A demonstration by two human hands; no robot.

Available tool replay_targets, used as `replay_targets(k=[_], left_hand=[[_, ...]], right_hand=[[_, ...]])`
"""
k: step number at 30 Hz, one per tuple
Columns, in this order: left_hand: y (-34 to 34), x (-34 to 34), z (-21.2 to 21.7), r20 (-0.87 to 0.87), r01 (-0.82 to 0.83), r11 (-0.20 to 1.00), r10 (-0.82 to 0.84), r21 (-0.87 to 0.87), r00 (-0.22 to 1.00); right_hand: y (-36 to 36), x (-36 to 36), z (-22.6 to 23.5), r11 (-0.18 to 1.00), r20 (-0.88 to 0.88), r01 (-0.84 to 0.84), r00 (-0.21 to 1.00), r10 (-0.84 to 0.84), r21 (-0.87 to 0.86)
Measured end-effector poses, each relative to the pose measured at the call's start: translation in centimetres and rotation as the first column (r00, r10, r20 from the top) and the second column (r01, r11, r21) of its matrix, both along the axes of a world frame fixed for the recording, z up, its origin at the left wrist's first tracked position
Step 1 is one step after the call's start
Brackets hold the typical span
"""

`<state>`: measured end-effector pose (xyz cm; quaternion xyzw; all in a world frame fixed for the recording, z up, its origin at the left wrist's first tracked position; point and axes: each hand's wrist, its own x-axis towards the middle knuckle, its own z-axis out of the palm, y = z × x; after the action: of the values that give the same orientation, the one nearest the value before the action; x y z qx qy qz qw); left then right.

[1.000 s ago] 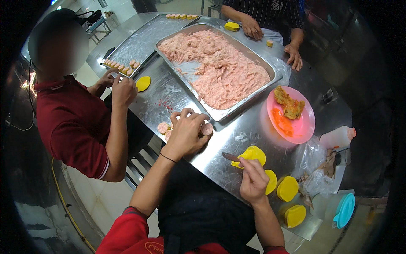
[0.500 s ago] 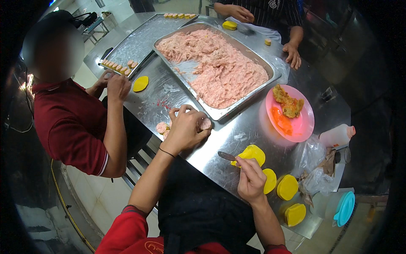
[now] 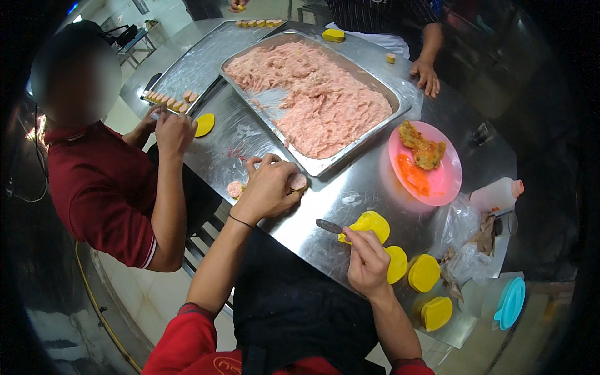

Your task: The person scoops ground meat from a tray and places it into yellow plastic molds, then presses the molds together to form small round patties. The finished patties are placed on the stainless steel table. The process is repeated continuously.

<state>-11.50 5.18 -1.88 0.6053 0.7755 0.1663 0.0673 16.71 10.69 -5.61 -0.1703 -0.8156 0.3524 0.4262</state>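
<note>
My left hand (image 3: 269, 190) is low over the steel table, its index finger and thumb curled around a small open-topped dumpling (image 3: 297, 182) with pink filling and a yellow wrapper. Another filled dumpling (image 3: 235, 189) stands beside the same hand, and what lies under the palm is hidden. My right hand (image 3: 367, 259) pinches a short, flat-bladed spreader (image 3: 329, 225), its blade pointing left. Just beyond those fingers lies a loose yellow wrapper (image 3: 374, 225). Round yellow wrapper stacks (image 3: 424, 273) sit to the right of that hand.
A large metal pan (image 3: 317, 167) of pink minced filling (image 3: 325, 119) occupies the middle. To its right are a pink plate (image 3: 451, 169) with food, a bottle (image 3: 494, 195), plastic bags and a turquoise-lidded container (image 3: 512, 303). Co-workers stand left and opposite, near a dumpling tray (image 3: 206, 62).
The view has shifted slightly. Both my hands keep nearly the same pose. Across the table, one of the co-worker's hands has left its earlier place, and a hand shows at the far top edge.
</note>
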Motion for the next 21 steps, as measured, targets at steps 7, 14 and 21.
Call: replay_targets(k=[7, 14, 21], left_hand=[[-0.4, -0.1, -0.1, 0.020, -0.015, 0.997, 0.013, 0.069, 1.000], [-0.8, 0.3, 0.3, -0.026, -0.029, 0.998, 0.031, 0.059, 0.999], [-2.0, 6.9, 1.8, 0.197, -0.051, 0.950, -0.011, 0.310, 0.980]], right_hand=[[0.7, 0.5, 0.6, 0.995, -0.010, 0.097, 0.995, -0.098, -0.037], [2.3, 1.9, 0.3, 0.902, -0.058, 0.285, 0.946, -0.320, -0.324], [3.2, 2.5, -0.1, 0.731, -0.202, 0.183, 0.892, -0.405, -0.657]])
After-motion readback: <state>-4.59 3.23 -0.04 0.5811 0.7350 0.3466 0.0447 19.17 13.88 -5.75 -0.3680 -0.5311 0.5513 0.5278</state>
